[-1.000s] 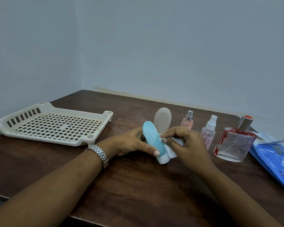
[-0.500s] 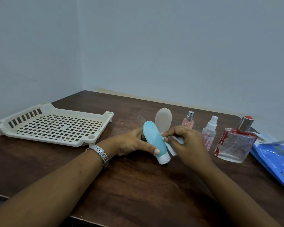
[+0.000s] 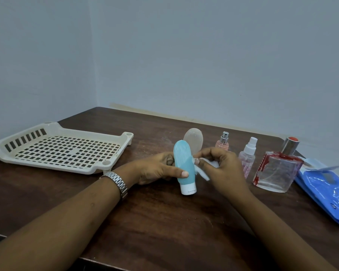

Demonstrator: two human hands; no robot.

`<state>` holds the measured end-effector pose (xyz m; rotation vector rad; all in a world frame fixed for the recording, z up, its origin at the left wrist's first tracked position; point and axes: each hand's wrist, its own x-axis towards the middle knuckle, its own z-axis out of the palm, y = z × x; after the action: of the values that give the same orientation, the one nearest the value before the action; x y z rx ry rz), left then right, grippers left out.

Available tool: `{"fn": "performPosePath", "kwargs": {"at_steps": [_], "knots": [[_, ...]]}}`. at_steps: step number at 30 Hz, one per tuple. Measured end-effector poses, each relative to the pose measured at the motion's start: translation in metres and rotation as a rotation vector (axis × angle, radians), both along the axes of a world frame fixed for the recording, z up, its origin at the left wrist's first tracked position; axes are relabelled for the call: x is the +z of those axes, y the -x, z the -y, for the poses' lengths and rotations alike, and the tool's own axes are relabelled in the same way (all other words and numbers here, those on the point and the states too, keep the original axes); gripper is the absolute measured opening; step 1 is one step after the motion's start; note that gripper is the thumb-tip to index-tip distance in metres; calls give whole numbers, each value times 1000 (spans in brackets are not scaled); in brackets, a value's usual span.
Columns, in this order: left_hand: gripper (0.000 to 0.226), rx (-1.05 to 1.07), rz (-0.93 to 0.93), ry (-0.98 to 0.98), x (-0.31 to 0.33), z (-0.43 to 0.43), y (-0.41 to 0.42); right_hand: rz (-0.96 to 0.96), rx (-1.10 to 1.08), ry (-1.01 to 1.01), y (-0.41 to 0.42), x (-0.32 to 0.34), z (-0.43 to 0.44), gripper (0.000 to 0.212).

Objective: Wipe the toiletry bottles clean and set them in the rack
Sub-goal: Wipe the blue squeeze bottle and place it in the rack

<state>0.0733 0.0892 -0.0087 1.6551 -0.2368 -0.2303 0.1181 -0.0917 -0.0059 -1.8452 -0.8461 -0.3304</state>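
Head view: a blue bottle (image 3: 184,163) is being gripped cap-down at mid-table by the left hand (image 3: 155,169), while a white wipe (image 3: 204,171) is being pinched against its side by the right hand (image 3: 221,165). Bare table (image 3: 164,222) is being left towards the near edge; the rack (image 3: 114,167) is sitting well apart at the left edge.

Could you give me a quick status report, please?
Left hand grips blue squeeze tube, cap down. Right hand rubs white wipe on it. Cream slotted rack empty, path unobstructed.
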Motion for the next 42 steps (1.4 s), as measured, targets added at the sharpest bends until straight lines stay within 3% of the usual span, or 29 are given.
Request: {"fn": "performPosePath", "kwargs": {"at_steps": [4,9,15,20,26,31,38,42], "knots": [[29,-12,-6,-2,-1,-1,0,-36,49,-118,3,-2,1,17],[31,-21,-9,-6,-3,-2,-2,-46,26,-51,1,-1,4,28],[27,-50,-8,1,-4,-4,-6,-96,72,-218,2,0,0,30],[21,-32,-8,-20,-4,-2,-5,-100,36,-97,0,1,5,29],[22,-54,-9,-22,-3,-2,-4,-93,57,-233,3,2,0,30],[23,-38,-10,-11,-3,-1,-5,-94,47,-148,2,1,4,30],[25,-57,-17,-2,0,0,-1,-26,38,-221,2,-2,1,32],[23,-50,-13,-24,2,1,0,-26,55,-164,3,0,6,30]]}}
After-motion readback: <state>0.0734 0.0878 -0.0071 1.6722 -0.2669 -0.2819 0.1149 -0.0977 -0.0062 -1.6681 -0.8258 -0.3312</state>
